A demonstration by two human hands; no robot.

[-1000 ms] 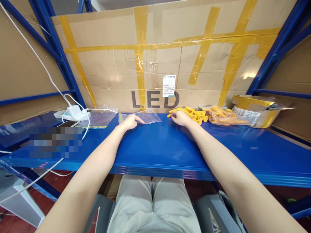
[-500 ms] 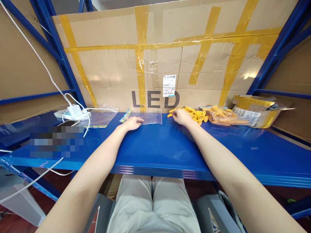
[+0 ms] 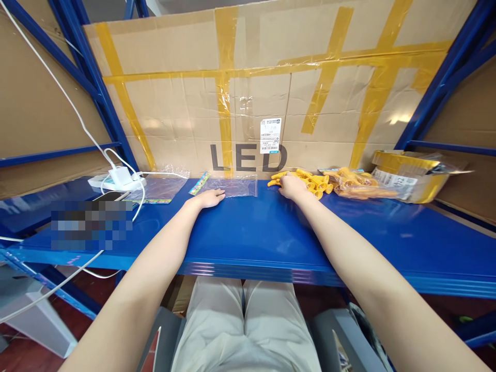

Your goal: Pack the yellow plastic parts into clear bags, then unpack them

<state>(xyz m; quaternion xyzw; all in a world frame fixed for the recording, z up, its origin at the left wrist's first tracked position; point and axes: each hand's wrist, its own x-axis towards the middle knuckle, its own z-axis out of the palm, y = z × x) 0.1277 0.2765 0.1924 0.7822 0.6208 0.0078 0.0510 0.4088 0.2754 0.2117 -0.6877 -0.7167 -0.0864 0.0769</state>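
Left hand point(image 3: 211, 198): palm down and opened out flat, fingers stretched together toward the right; it overlaps the near edge of the clear bag, though whether it presses on the film or on the shelf beside it I cannot tell.
Clear plastic bag point(image 3: 240, 186): lying flat just beyond the left hand's fingers and reaching out to their right, in the gap between the two hands.
Printed header strip point(image 3: 200, 184): multicoloured, at the bag's left end, slanting just behind the left hand.
Right hand point(image 3: 291, 187): fingers bent downward at the left part of the yellow pile; the fingertips are hidden, so I cannot tell whether they grip a piece.
Yellow plastic pieces point(image 3: 320, 182): heaped loose behind and to the right of the right hand, several with round, cup-like ends.
Bagged yellow pieces point(image 3: 354, 186): in clear film, right of the right hand, past the loose heap.
Torn cardboard box point(image 3: 405, 178): farthest right of the right hand, taped in yellow.
Second clear bag point(image 3: 160, 188): left of and beyond the left hand.
White charger point(image 3: 121, 176): farther left of the left hand, with white cables.
Blue shelf point(image 3: 251, 232): beneath both hands.
Cardboard panel point(image 3: 178, 113): upright behind both hands, printed "LED".
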